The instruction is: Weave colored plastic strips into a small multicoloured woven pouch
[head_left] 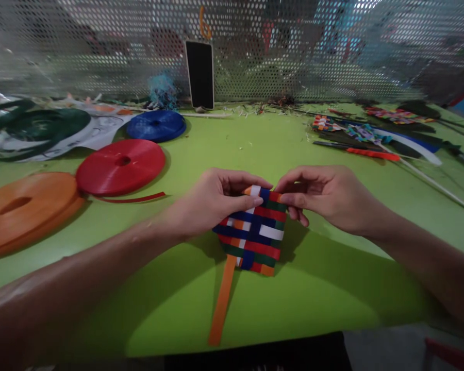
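Note:
A small woven piece (268, 250) of red, blue, green, white and orange ribbon is held just above the green table. My left hand (226, 198) grips its upper left part, thumb across the front and fingers behind. At the upper right corner, my right hand (325, 198) pinches the edge between thumb and forefinger, its other fingers curled below. One long orange ribbon end (222, 304) hangs from the lower left of the weave toward the table's front edge. What the fingers do behind the piece is hidden.
Orange (42, 206), red (143, 159), blue (156, 126) and dark green (58, 126) ribbon rolls lie at the left. A dark phone-like slab (200, 74) leans on the perforated metal screen (247, 56). Woven pieces (365, 133), an orange-handled tool (373, 153) and a thin stick (436, 185) lie right.

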Tool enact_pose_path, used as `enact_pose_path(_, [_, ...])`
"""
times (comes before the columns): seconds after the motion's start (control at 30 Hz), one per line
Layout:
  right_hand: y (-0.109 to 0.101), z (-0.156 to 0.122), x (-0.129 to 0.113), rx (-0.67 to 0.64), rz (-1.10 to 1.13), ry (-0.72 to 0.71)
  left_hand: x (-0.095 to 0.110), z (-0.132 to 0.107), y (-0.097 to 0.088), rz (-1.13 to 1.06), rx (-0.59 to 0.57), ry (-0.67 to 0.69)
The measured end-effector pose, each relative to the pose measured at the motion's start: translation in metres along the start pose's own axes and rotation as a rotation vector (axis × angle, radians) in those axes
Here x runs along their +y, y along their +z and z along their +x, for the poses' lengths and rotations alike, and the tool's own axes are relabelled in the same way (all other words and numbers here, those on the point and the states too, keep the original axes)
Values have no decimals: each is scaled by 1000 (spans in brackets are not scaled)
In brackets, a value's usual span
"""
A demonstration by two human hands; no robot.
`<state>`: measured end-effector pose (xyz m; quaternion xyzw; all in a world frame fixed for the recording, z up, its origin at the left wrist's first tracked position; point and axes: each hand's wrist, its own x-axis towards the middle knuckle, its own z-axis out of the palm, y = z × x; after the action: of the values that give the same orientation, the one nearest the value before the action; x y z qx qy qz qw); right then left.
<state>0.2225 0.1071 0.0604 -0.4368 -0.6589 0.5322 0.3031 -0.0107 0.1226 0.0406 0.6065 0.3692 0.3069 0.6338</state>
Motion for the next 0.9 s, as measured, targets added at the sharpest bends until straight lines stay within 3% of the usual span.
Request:
enact_pose_path(0.2, [6,0,-1,67,-47,0,1,1,0,63,2,21])
enact_pose_path(0.53, [5,-2,-3,41,-91,2,-3,4,-1,18,28,93])
enact_pose_path(0.9, [14,-7,-2,128,-103,-65,-2,2,-3,31,63,51])
